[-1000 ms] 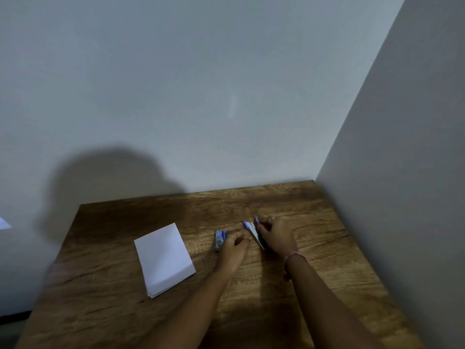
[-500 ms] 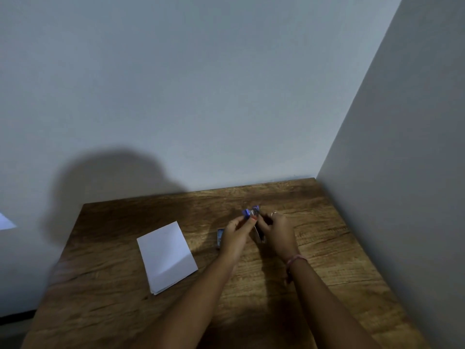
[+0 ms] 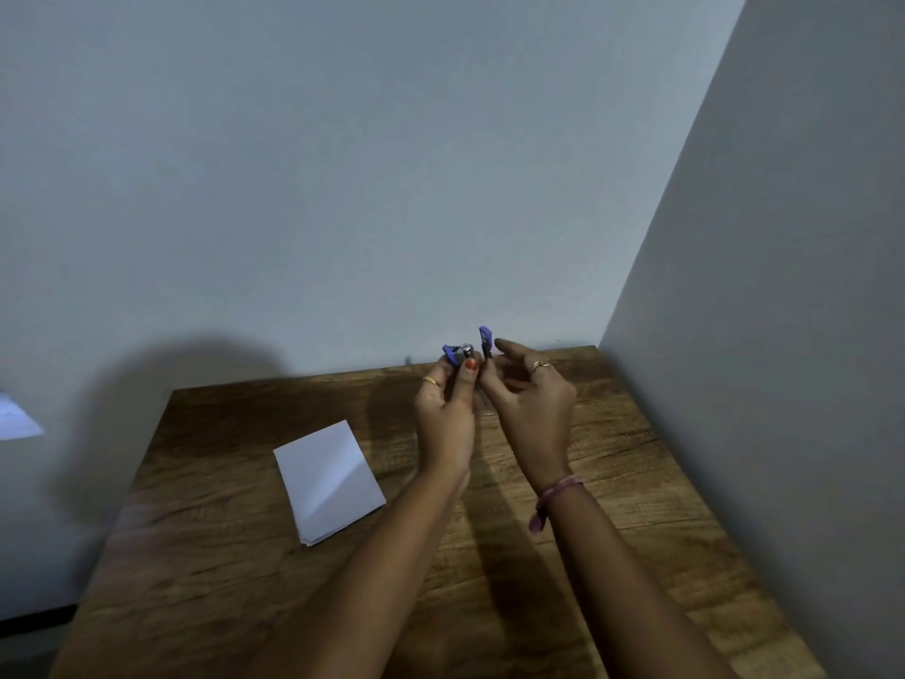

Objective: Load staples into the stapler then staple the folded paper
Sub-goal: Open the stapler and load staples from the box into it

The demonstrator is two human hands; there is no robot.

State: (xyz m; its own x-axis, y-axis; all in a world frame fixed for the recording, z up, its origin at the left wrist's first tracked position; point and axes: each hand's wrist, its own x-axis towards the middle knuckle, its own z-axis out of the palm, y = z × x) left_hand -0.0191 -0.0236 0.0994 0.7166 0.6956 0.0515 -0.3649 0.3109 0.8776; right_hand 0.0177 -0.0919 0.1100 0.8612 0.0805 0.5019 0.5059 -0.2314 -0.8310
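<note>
Loading is in hand: the left hand (image 3: 446, 414) pinches the open purple stapler (image 3: 458, 354) above the desk (image 3: 636, 482); the right hand (image 3: 531, 409), fingers loosely curled, holds its raised lid. Next, seat staples squarely. The folded paper (image 3: 328, 480) waits on the desk.

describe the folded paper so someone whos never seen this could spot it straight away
Start at the wooden table set in the corner of the grey walls. Left of the two raised hands, the folded paper lies flat on the wood. It is the only white thing on the table, a tilted rectangle with layered edges at its near corner.
</note>
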